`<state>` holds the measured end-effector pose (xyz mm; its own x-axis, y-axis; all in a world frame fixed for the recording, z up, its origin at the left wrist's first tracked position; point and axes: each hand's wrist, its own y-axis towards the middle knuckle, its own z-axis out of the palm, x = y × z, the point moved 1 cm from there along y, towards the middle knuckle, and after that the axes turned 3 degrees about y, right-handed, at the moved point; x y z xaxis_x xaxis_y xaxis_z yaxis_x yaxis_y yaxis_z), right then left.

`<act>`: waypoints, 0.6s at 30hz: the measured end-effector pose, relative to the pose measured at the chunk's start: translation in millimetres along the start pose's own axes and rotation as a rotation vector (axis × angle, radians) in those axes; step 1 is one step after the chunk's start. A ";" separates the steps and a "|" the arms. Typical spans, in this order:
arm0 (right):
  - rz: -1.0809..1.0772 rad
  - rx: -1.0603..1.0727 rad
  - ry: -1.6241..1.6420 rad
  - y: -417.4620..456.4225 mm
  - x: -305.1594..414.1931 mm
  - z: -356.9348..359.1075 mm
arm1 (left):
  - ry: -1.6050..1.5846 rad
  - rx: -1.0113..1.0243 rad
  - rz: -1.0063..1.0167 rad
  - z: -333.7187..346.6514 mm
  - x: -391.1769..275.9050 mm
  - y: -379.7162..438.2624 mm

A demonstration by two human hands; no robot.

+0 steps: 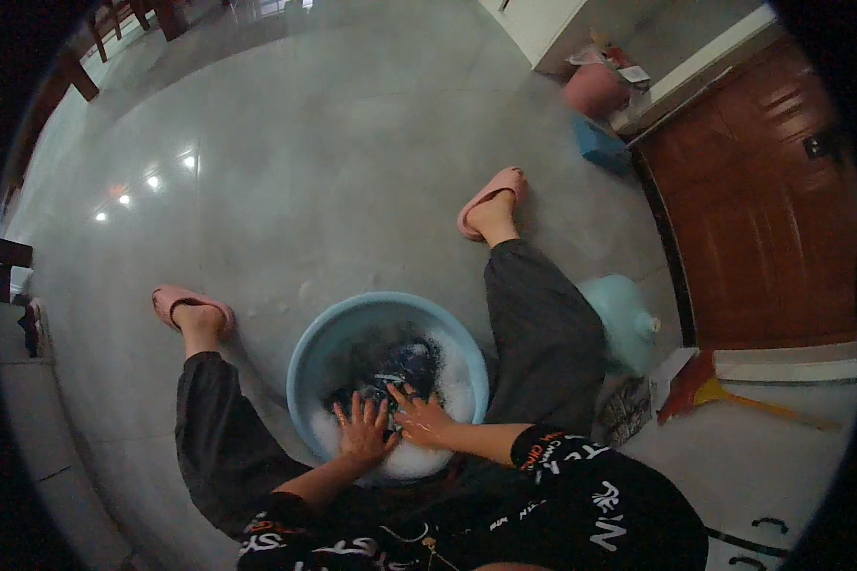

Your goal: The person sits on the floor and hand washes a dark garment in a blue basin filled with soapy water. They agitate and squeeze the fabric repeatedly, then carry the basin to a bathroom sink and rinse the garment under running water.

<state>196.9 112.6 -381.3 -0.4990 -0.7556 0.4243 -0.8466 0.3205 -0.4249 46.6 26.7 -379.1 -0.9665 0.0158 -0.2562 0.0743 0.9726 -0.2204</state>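
Observation:
Between my legs a round light-blue plastic basin [386, 298] stands on the floor. White suds [460, 378] cover much of the water in it, and dark wet cloth [411, 362] shows in the middle. My left hand [364, 430] lies over the near left part of the basin, fingers apart, on the dark cloth or just above it. To its right is my right hand [420, 421], fingers spread and pointing up-left, with wet skin and what looks like a ring. Neither hand visibly grips the cloth; the palms face down and hide what is beneath.
A mint-green container [621, 321] stands beside my right leg. Further right are a broom [710, 391] and a brown door [750, 207]. A blue box [601, 146] and a pink container [596, 91] sit by the door frame. Wooden furniture legs [78, 77] stand far left.

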 end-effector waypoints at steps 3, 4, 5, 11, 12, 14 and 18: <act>0.091 -0.019 -0.010 39.4 -18.3 16.1 | -0.076 0.063 -0.182 40.3 13.8 23.0; 0.145 0.018 0.044 54.7 -27.7 22.1 | -0.117 0.100 -0.243 58.5 19.3 33.2; 0.123 0.034 -0.067 68.7 -36.3 27.4 | -0.213 0.215 -0.301 85.2 27.8 43.2; -0.040 0.550 -0.247 135.4 -72.4 34.7 | -0.441 0.512 -0.395 142.4 85.4 82.3; 0.015 0.410 -0.167 137.8 -77.7 28.3 | -0.423 0.525 -0.361 140.3 88.7 92.3; 0.081 0.160 -0.004 140.9 -69.5 12.2 | -0.373 0.529 -0.343 124.5 97.7 101.6; 0.117 0.160 0.430 149.5 -95.6 -25.7 | -0.366 0.059 -0.454 22.8 76.7 107.4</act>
<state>113.2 247.5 -464.8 -0.6493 -0.4039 0.6444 -0.7578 0.2716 -0.5933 -13.9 127.0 -443.9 -0.7576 -0.4908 -0.4303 -0.3034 0.8485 -0.4336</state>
